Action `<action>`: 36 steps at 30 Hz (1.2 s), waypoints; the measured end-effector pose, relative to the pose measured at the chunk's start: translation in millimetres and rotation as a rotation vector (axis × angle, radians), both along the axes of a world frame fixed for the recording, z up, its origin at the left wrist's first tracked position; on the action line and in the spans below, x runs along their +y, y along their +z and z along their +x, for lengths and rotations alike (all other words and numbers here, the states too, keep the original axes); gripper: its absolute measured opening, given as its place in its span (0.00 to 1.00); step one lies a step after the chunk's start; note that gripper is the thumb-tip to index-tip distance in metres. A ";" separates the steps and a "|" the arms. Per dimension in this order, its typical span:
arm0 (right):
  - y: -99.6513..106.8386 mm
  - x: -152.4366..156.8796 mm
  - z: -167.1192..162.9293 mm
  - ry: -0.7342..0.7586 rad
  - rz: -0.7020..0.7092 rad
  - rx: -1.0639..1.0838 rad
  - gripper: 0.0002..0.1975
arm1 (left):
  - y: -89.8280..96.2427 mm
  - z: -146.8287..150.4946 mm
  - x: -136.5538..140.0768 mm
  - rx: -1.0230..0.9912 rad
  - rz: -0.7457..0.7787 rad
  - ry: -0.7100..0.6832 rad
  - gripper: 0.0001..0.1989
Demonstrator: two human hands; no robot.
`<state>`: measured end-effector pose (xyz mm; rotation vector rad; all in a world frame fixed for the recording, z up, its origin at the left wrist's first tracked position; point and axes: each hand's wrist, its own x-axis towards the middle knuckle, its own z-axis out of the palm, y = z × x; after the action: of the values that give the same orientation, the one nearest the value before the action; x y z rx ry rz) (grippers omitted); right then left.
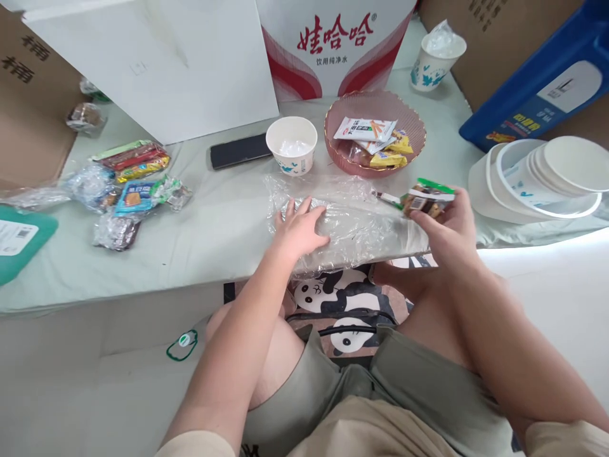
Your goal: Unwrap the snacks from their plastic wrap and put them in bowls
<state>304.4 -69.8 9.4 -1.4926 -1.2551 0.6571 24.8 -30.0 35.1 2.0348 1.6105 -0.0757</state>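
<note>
My left hand [301,230] lies with fingers spread on a clear plastic bag [352,222], which is flattened near the table's front edge. Between the thumb and fingers of my right hand [450,225] is a small snack packet [425,200] with a green top edge and brown contents. A thin dark-and-white wrapper piece [387,198] shows at its left, over the bag. Just behind the bag stand a paper cup [291,149] with clear plastic inside and a pink glass bowl [333,149] holding several wrapped snacks.
Wrapped snacks [137,184] lie in a pile at the left, near a green container [21,244]. A black phone [238,152] lies beside the cup. Boxes [333,57] line the back. At right are a blue jug [528,82], a white tub [485,184] with stacked cups [566,171], and another cup [432,66].
</note>
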 end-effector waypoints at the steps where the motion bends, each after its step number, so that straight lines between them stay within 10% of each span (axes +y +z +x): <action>1: 0.8 0.9 0.8 -0.035 0.051 0.037 0.23 | -0.1 -1.0 -0.3 -0.003 0.008 -0.004 0.37; 8: 33.6 19.7 -4.5 -0.110 0.050 -0.058 0.22 | 6.9 -2.4 -1.6 0.003 0.010 -0.034 0.36; 16: 96.8 123.6 -36.3 0.038 -0.091 -0.430 0.33 | 10.8 0.5 0.8 0.030 -0.031 -0.032 0.37; 26: 18.8 23.9 -30.2 0.073 -0.138 -0.466 0.15 | 5.9 -11.7 1.5 -0.004 -0.019 -0.113 0.39; 36: 3.7 46.8 -26.8 0.228 -0.225 -0.683 0.23 | 10.3 -21.7 -5.6 -0.029 -0.104 -0.203 0.39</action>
<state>277.6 -23.0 13.1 -1.8593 -1.9415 0.4504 3.1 -35.5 45.5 2.1016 1.3499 -0.1992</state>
